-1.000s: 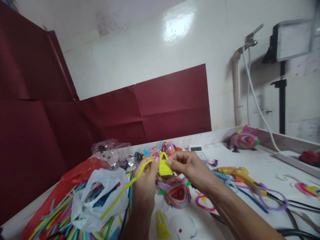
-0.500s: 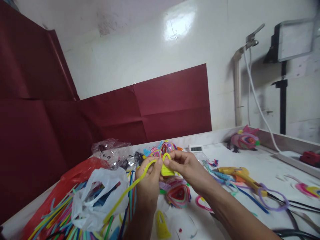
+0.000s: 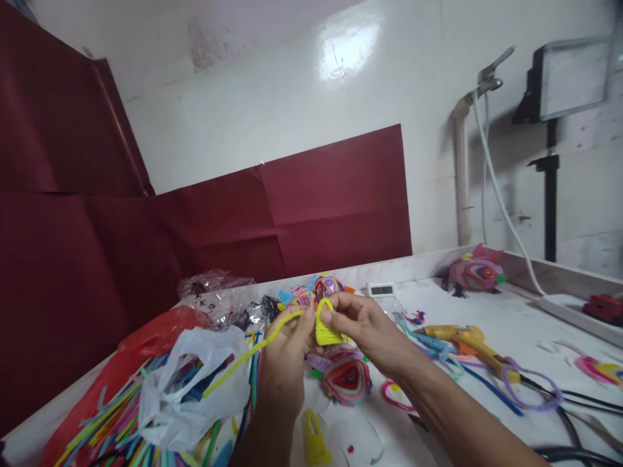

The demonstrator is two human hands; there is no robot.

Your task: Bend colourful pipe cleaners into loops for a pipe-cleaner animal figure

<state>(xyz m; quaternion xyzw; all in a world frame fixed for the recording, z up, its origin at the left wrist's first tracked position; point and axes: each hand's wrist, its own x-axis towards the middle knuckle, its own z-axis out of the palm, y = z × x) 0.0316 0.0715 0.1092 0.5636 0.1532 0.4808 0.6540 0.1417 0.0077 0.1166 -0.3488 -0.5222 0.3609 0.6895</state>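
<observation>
My left hand is closed, thumb against fingers, on a fuzzy yellow pipe cleaner. Its loose end trails down to the left over a white plastic bag. Between thumb and fingers, my right hand pinches a small yellow piece wound from pipe cleaner, with a rounded loop at its top. Below the hands lies a multicoloured fish-like figure with a red centre. A similar yellow looped piece rests on the table nearer to me.
Many coloured pipe cleaners spread at left beside a red bag. A yellow glue gun with a black cable lies right. Behind are more colourful figures, a small digital display, a pink fish figure and a power strip.
The pipe cleaner's loose end has swung up and looks shorter. My left hand has shifted slightly left, leaving a wider gap to the wound yellow piece, which shows more fully.
</observation>
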